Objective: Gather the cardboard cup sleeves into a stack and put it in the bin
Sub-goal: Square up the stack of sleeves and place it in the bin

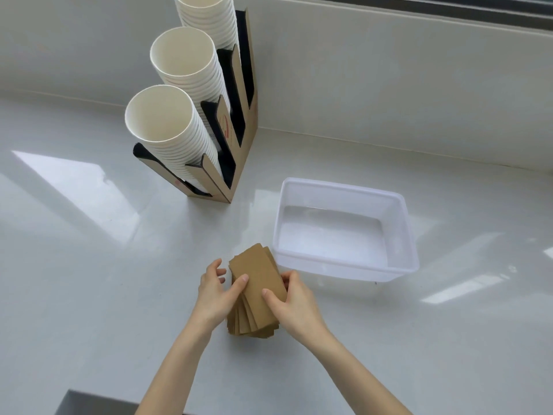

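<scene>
A stack of flat brown cardboard cup sleeves (256,274) stands on the white counter, fanned out unevenly at its near end. My left hand (217,292) grips its left side with the thumb on top. My right hand (294,304) grips its right side, thumb pressed on the top sleeve. Just to the right and behind the stack sits the translucent white plastic bin (401,232), with nothing inside it.
A cardboard cup dispenser (239,163) with three tilted columns of white paper cups (167,121) stands at the back left. A white wall ledge (389,85) runs behind the counter. The counter's near edge shows at the bottom left.
</scene>
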The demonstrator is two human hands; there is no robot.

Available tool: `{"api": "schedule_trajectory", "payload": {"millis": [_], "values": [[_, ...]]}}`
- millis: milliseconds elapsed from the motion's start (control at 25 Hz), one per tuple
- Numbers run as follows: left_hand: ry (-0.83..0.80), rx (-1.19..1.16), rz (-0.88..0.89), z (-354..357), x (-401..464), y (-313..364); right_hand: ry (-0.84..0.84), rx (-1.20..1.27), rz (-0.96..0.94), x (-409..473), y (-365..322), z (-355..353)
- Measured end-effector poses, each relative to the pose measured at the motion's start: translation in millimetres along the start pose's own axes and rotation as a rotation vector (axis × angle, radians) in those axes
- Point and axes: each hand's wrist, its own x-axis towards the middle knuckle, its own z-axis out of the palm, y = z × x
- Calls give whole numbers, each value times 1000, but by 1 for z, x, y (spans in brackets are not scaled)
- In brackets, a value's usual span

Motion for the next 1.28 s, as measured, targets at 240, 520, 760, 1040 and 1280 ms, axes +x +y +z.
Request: {"api": "schedule_trajectory", "payload": {"millis": [240, 520, 760, 1040, 1280], "values": [[-89, 11, -86, 0, 2, 3, -115, -1, 134, 10, 7, 7], [-208, -204, -159, -9, 2, 4, -221, 118, 161, 12, 2, 16], [-264, -318, -174, -14, -4, 0, -292, 68, 136, 6, 3, 12], [-267, -407, -122, -17, -9, -6, -324, 129, 57, -5, 2, 3], [-302, -447, -54, -12, -19, -5, -298, 145, 1, -13, 1, -3]]}}
